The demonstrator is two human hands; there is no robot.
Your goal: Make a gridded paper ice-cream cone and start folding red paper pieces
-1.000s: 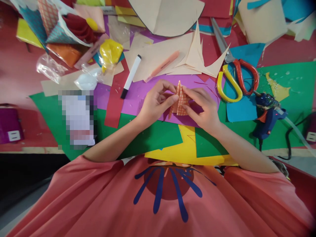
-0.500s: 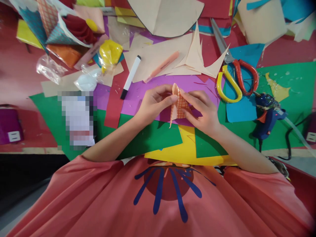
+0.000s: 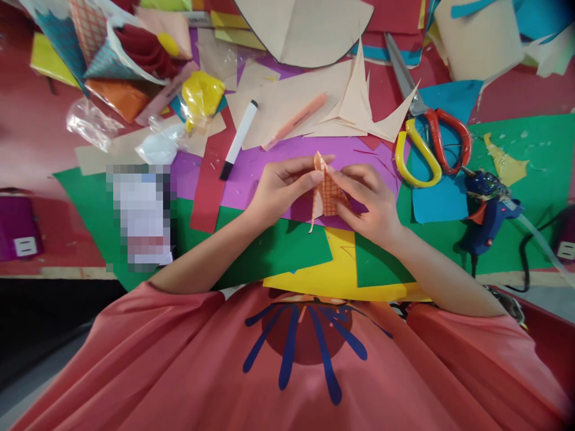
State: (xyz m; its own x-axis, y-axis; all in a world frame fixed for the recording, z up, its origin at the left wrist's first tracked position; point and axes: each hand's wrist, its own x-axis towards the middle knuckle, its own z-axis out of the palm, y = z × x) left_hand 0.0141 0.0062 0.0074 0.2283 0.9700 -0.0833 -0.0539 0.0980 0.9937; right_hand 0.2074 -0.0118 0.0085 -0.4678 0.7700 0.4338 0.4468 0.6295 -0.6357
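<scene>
A small folded piece of orange checked paper with a pale inner side is held upright between both hands, above purple and green sheets. My left hand pinches its left part near the top, thumb in front and fingers behind. On the other side my right hand grips the checked face, its index finger at the top fold and its thumb lower down. A narrow pale strip of the paper hangs down at its left edge. The fingertips behind the paper are partly hidden.
Scissors with red and yellow handles lie at right, beside a blue glue gun. A white marker, a peach highlighter and pale paper scraps lie ahead. A blurred-out phone-like object is at left.
The top of the checked paper has turned slightly, so more of its checked side shows near the tip. Both hands keep their hold and nearly the same place.
</scene>
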